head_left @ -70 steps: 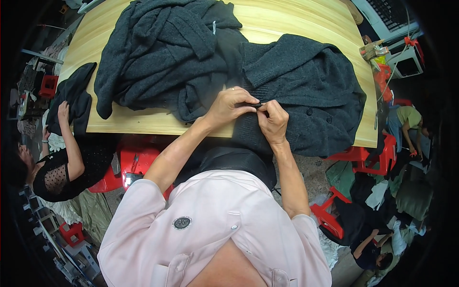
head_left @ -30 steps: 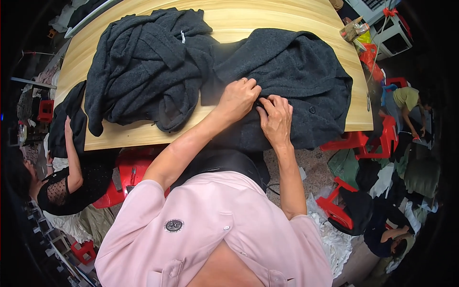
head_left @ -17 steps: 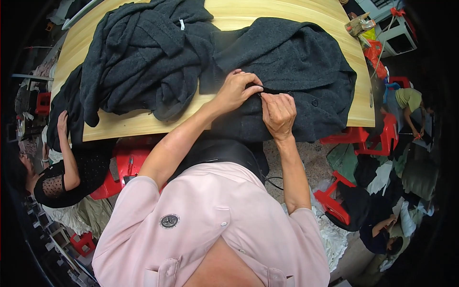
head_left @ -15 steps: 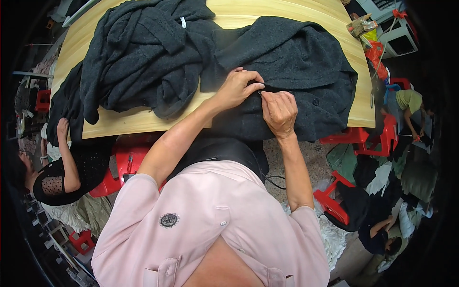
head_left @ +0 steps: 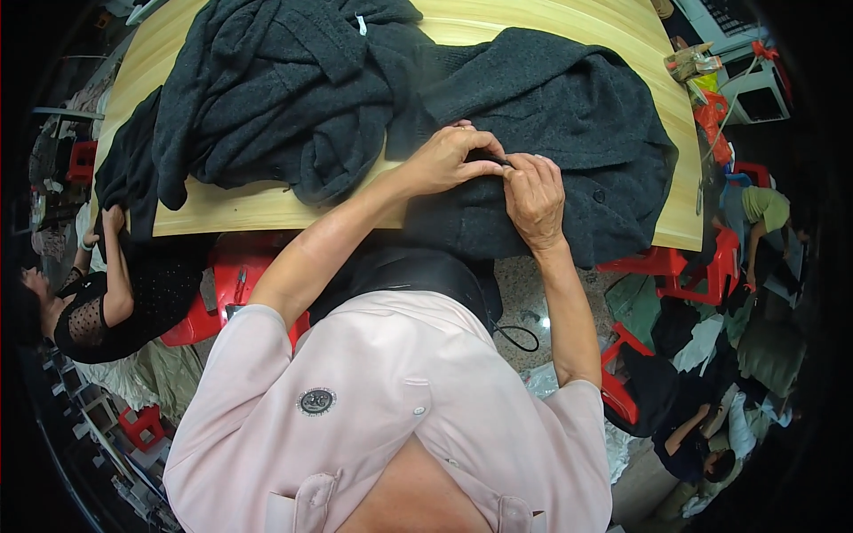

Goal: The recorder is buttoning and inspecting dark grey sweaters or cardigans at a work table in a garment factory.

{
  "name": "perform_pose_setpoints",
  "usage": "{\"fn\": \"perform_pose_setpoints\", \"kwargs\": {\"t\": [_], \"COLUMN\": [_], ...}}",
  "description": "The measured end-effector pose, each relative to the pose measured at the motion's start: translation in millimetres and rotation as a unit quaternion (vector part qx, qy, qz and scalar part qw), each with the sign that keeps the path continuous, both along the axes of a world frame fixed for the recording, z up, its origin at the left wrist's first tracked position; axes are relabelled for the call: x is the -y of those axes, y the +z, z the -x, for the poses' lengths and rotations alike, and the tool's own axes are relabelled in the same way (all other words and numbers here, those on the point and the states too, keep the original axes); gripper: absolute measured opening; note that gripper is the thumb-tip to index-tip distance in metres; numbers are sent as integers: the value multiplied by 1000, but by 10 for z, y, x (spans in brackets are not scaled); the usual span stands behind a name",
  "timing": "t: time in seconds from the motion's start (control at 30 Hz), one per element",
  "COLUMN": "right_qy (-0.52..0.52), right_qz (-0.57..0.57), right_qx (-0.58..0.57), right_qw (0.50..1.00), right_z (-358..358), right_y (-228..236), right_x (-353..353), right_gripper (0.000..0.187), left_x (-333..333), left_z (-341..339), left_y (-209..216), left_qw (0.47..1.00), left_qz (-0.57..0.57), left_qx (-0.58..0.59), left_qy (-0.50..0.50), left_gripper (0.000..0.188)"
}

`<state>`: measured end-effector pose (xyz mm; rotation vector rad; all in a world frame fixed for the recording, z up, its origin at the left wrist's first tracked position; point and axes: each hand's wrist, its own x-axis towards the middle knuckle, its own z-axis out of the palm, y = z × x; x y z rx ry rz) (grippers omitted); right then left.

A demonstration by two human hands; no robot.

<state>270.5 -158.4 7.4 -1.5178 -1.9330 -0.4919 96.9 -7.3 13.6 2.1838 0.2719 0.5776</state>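
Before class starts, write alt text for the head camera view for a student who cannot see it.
A person's left hand and right hand pinch a dark grey knitted garment on a wooden table. Similar dark cloth lies heaped to the garment's left; a co-worker in black is further left.

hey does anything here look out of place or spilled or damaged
No spill or damage shows. Slightly odd: a black cord loops loose beside the person's lap, where it might snag. The left pile of knitwear is also crumpled, messier than the flatter right garment.
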Motion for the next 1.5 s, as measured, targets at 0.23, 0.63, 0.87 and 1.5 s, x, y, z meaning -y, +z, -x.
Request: {"fn": "perform_pose_setpoints", "kwargs": {"t": [0.23, 0.63, 0.87, 1.5], "right_qy": [-11, -5, -7, -207], "right_qz": [20, -5, 1, 122], "right_qx": [-40, -97, -132, -83], "right_qw": [999, 995, 991, 967], "right_z": [46, 21, 122, -298], "right_y": [-2, -125, -88, 16], "right_x": [17, 7, -9, 585], "right_gripper": [7, 14, 17, 27], "left_x": [48, 157, 274, 482], "left_z": [-10, -47, -127, -829], "left_y": [22, -169, -190, 113], "left_qw": [995, 994, 978, 937], "left_qz": [85, 65, -65, -344], "left_qx": [-43, 10, 128, -30], "left_qy": [34, 85, 151, 46], "left_gripper": [26, 20, 12, 20]}}
